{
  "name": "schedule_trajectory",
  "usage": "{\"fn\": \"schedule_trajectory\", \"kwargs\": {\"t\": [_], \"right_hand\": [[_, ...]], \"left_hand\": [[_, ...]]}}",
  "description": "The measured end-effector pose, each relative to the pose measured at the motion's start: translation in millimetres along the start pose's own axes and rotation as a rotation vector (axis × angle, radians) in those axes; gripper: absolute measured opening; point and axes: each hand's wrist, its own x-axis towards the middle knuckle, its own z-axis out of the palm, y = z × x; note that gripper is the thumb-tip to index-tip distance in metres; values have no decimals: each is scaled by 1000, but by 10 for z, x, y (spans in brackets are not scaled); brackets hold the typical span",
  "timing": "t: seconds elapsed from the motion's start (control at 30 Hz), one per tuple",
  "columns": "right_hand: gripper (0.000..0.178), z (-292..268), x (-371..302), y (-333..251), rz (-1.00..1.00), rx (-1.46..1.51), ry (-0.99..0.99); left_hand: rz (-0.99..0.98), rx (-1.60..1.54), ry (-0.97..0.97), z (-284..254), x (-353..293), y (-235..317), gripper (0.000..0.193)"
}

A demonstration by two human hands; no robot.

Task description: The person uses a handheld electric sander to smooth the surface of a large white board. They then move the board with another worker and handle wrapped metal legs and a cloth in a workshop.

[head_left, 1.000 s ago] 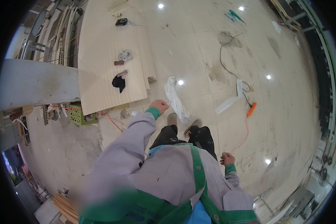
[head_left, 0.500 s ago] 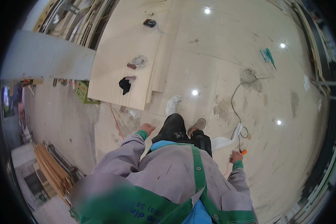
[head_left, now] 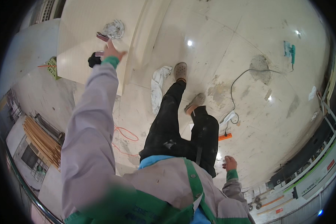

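My left hand (head_left: 114, 53) reaches out over the pale board with fingers stretched and thumb spread. Its fingertips are at the edge of a small dark-red block (head_left: 102, 36); whether they touch it I cannot tell. Beside that block lies a crumpled whitish cloth (head_left: 114, 29). A black cloth-like item (head_left: 94, 59), with a pinkish block (head_left: 99, 53) against it, lies close to my left wrist, partly hidden by it. My right hand (head_left: 230, 163) hangs low at my side with loosely curled fingers and nothing visible in them. Nearest it on the floor is an orange power strip (head_left: 224, 137).
The large pale board (head_left: 76, 48) stands at the left front. A white cloth (head_left: 158, 87) lies by my feet. A teal power tool (head_left: 292, 54) rests on the floor, its dark cable (head_left: 233, 87) running back. An orange cord (head_left: 127, 130) loops on the floor beside my left leg.
My left hand has swung forward from my side to the blocks on the board. I have stepped closer to it. My right hand now appears apart from the orange power strip.
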Motion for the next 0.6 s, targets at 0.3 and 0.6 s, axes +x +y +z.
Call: {"fn": "schedule_trajectory", "kwargs": {"t": [0.3,0.6], "right_hand": [[51,830,896,-1504,-385,-191,127],[49,1334,1308,-2311,-573,-699,148]], "left_hand": [[-196,162,248,768,1308,108,95],[283,-297,-92,2133,-1373,646,40]]}}
